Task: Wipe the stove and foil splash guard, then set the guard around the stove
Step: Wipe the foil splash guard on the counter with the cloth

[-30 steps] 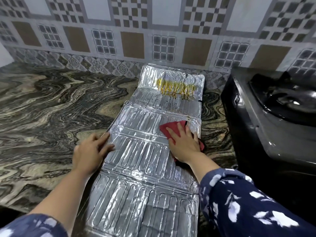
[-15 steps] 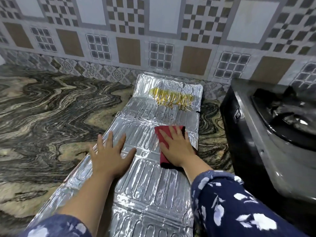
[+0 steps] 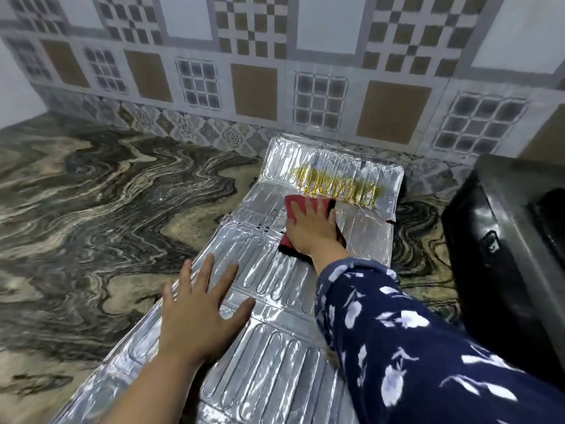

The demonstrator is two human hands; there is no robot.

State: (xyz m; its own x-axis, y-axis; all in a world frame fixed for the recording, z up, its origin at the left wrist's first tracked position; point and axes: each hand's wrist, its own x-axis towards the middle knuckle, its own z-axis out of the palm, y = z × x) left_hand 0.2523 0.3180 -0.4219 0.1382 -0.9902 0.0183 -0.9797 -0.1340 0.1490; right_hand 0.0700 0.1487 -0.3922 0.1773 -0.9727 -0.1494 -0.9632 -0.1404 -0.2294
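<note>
1. While my left hand [image 3: 201,304] lies flat with fingers spread on the near-left part of the guard [image 3: 275,347], pinning it to the counter [image 3: 91,209], my right hand [image 3: 312,228] presses the cloth [image 3: 295,203] down farther along, fingers straight and holding nothing else
2. The guard lies unfolded on the counter, running from near me to the far wall [image 3: 275,71], where its last panel tilts up against the tiles
3. The stove [image 3: 504,240] sits at the right, just beside the guard but apart from it
4. The step in hand, as I judge it, is wiping the guard; the far edge of the cloth is right at the yellow stain [image 3: 336,182] on that raised far panel, and the stain is not yet wiped off
5. Next I'd push the cloth up and across the stain, working along the ribs since oil likely sits in the grooves
6. That panel has no support under its middle, so hard pressure could crease the thin foil; I'd keep the left hand bearing down so the sheet can't slide toward the wall
7. Whether the stove is wiped yet I cannot tell; only its left side shows
8. Standing the guard around the stove comes afterwards
</note>
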